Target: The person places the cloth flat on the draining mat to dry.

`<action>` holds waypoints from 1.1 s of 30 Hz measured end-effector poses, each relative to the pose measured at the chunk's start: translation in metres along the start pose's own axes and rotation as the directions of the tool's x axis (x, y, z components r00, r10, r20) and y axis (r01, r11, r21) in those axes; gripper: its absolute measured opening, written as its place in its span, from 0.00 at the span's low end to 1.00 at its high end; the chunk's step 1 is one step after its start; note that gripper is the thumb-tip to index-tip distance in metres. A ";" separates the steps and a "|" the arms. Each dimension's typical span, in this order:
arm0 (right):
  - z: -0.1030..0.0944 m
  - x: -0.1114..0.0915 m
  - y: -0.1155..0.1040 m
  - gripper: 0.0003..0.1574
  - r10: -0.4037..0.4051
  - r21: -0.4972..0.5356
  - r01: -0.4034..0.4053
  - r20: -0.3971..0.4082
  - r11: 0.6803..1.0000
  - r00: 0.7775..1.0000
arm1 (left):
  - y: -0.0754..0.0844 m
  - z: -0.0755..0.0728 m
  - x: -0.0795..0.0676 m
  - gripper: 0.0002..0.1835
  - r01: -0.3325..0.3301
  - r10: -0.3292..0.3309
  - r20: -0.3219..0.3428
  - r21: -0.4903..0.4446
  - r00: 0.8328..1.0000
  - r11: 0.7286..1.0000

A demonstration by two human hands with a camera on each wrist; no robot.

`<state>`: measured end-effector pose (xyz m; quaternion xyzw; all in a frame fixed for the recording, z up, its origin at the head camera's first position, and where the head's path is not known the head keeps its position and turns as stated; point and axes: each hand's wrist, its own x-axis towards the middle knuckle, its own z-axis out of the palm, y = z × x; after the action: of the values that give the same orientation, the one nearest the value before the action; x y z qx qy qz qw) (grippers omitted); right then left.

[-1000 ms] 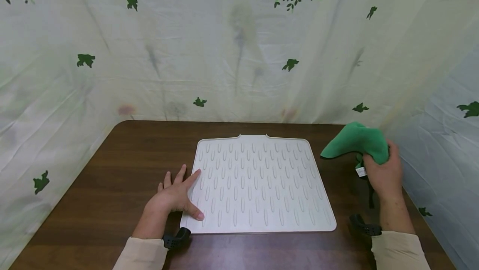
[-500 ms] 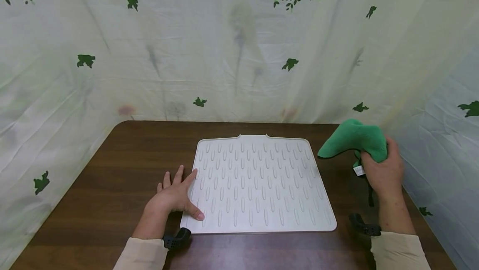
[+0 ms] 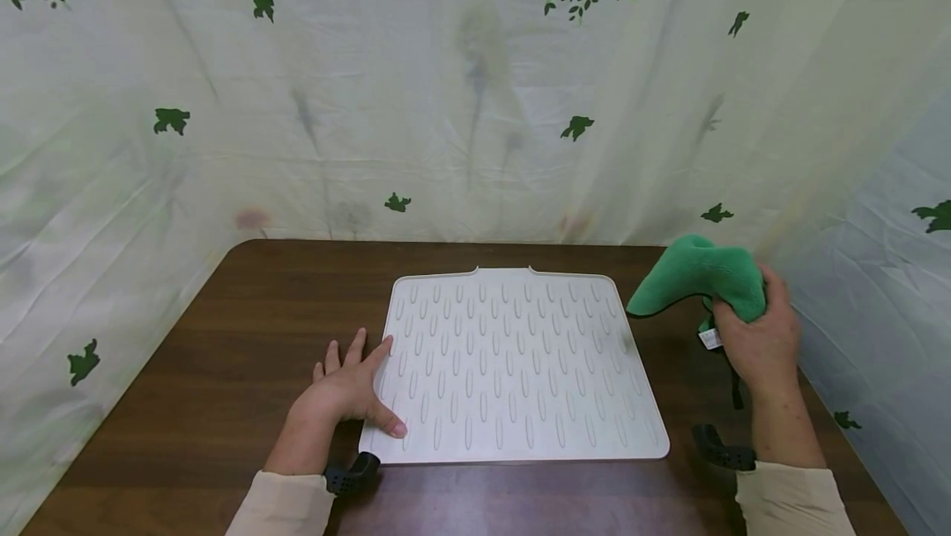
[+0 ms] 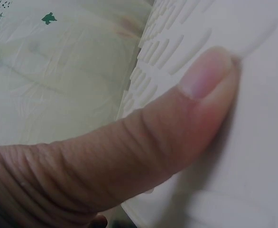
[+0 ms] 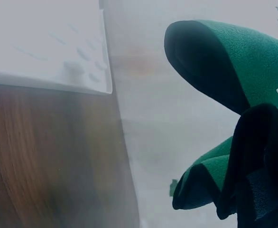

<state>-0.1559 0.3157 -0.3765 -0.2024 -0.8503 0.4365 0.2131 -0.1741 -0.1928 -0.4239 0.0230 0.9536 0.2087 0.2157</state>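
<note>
A white ridged draining board (image 3: 513,362) lies flat on the table, raised oval ribs facing up. My left hand (image 3: 338,396) spreads its fingers at the board's left edge. In the left wrist view its thumb (image 4: 143,128) lies on the white surface, tip beside a rib. To the right of the board, my right hand (image 3: 765,346) grips a bunched green cloth (image 3: 702,276) with dark edging. A white label (image 3: 710,339) and a dark strip hang beneath it. In the right wrist view the cloth's folds (image 5: 253,61) show dark undersides; most of that hand is hidden there.
The brown wooden table (image 3: 186,404) carries the board near its middle. A pale curtain (image 3: 446,106) printed with leaves hangs behind the table and along its sides. Each wrist wears a black strap, the right strap (image 3: 724,449) close to the board's near right corner.
My right hand has shifted the green cloth slightly left and up in the head view, nearer the board. The left index finger has drawn back a little; the board has stayed put.
</note>
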 end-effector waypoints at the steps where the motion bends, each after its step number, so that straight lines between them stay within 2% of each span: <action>1: 0.000 0.000 -0.001 0.42 -0.001 -0.002 0.001 0.002 1.000 1.000 | 0.000 0.000 0.000 0.83 0.000 0.000 0.000 -0.001 1.000 1.000; 22: -0.002 -0.007 -0.012 0.43 -0.054 -0.024 0.054 0.011 0.998 0.998 | 0.002 0.000 0.000 0.83 0.008 -0.008 0.001 -0.008 1.000 1.000; 33: 0.001 -0.009 -0.014 0.42 -0.097 -0.030 0.097 0.002 0.995 0.995 | -0.011 0.009 0.015 0.89 0.004 -0.004 -0.005 -0.023 1.000 1.000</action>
<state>-0.1508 0.3031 -0.3672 -0.1638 -0.8657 0.4128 0.2310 -0.1828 -0.1974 -0.4421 0.0179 0.9517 0.2195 0.2140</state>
